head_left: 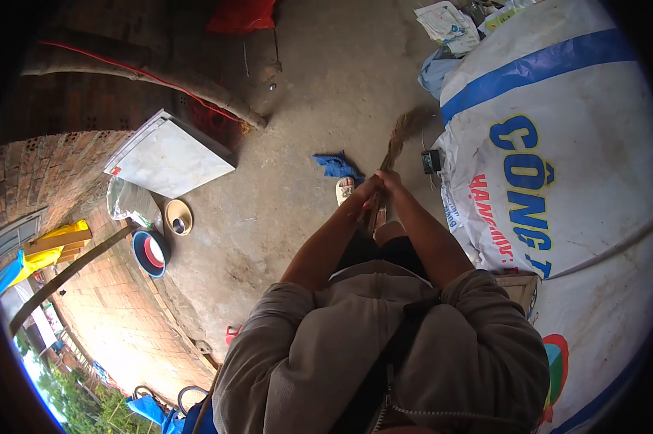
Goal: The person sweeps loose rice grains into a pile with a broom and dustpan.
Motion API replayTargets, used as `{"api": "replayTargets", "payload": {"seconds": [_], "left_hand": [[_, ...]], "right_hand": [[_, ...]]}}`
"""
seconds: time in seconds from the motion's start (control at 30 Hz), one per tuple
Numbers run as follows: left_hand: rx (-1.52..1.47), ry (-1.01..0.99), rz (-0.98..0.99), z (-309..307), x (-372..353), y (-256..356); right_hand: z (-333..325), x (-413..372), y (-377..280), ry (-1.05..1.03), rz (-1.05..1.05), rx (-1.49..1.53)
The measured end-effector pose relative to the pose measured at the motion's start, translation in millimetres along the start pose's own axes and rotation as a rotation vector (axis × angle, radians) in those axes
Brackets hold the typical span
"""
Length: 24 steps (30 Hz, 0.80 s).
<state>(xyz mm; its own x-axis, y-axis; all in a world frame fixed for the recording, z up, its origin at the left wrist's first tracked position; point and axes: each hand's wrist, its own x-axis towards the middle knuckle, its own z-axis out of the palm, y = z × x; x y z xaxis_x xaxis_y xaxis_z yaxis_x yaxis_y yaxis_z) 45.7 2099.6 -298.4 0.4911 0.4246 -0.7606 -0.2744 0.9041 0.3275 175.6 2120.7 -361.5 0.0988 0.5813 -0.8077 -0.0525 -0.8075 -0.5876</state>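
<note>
My left hand point(370, 189) and my right hand point(389, 179) are close together in front of me, both closed around the handle of a straw broom point(396, 145). The broom's brown bristles point away from me, over the concrete floor near a large white sack. Its handle runs back between my forearms. Just left of my hands, a crumpled blue cloth point(333, 165) lies on the floor beside my foot in a pale slipper point(345, 189). A small black box point(430, 161) sits to the right, against the sack.
The big white sack point(485, 145) with printed lettering fills the right side. Plastic bags point(448, 27) lie behind it. On the left are a white panel-like box point(171, 155), a tan basin point(179, 217), a blue tub point(150, 253) and a wooden pole point(153, 69). A red object point(243, 14) is at the top.
</note>
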Motion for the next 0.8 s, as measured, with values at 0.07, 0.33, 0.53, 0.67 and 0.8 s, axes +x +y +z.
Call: {"api": "replayTargets", "payload": {"seconds": [0.07, 0.33, 0.53, 0.67, 0.8], "left_hand": [[0.141, 0.01, 0.033, -4, 5, 14], [-0.473, -0.031, 0.121, -80, -52, 22], [-0.591, 0.282, 0.117, -38, -83, 75], [-0.526, 0.209, 0.147, -32, -53, 59], [-0.335, 0.002, -0.027, -38, 1, 32]], "right_hand": [[3, 39, 28, -0.093, 0.005, 0.0], [138, 19, 4, -0.382, -0.117, -0.444], [154, 6, -53, -0.631, 0.005, -0.248], [116, 5, -53, -0.411, -0.108, -0.251], [69, 21, -32, -0.066, -0.12, -0.172]]}}
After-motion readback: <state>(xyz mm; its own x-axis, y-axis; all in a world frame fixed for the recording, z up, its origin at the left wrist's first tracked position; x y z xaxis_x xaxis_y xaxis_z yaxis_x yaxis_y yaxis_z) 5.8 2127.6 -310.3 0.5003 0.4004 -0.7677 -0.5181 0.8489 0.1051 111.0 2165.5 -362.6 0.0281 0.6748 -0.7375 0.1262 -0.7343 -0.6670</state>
